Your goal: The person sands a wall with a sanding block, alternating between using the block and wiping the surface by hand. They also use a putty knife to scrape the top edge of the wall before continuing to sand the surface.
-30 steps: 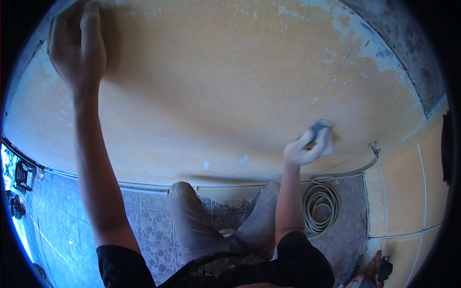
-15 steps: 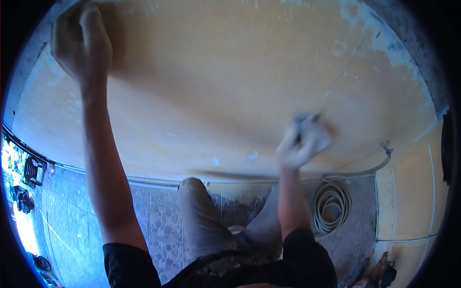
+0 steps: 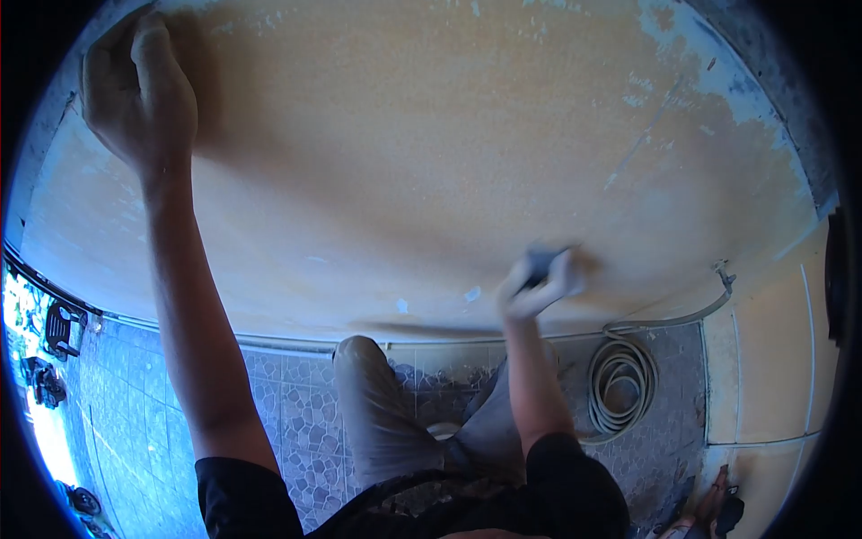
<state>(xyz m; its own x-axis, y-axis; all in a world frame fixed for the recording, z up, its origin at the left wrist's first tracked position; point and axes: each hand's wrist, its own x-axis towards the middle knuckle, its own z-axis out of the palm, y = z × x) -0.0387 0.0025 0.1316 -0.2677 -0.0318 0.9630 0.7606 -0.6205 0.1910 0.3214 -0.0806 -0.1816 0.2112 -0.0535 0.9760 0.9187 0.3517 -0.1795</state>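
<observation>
A broad tan wall [image 3: 404,153] with worn, whitish patches fills the upper part of the head view. My left hand [image 3: 144,99] is raised at the upper left, leaning against this wall. Its thumb stands apart from the fingers, whose tips run into the dark edge of the view; nothing shows in the hand. Lower on the right, my right hand [image 3: 530,292], dusty and smeared by motion, grips a dark sanding pad [image 3: 544,262] against the wall. The pad's underside is hidden.
A coiled hose [image 3: 621,386] lies on the patterned tile floor [image 3: 310,422], its end running up to a tap [image 3: 721,269]. My knees [image 3: 364,359] are close to the wall's foot. A dark chair [image 3: 63,328] stands far left; a person's leg [image 3: 714,494] shows lower right.
My right hand has moved left and slightly down along the wall with the sanding pad. My left hand has shifted slightly left in view.
</observation>
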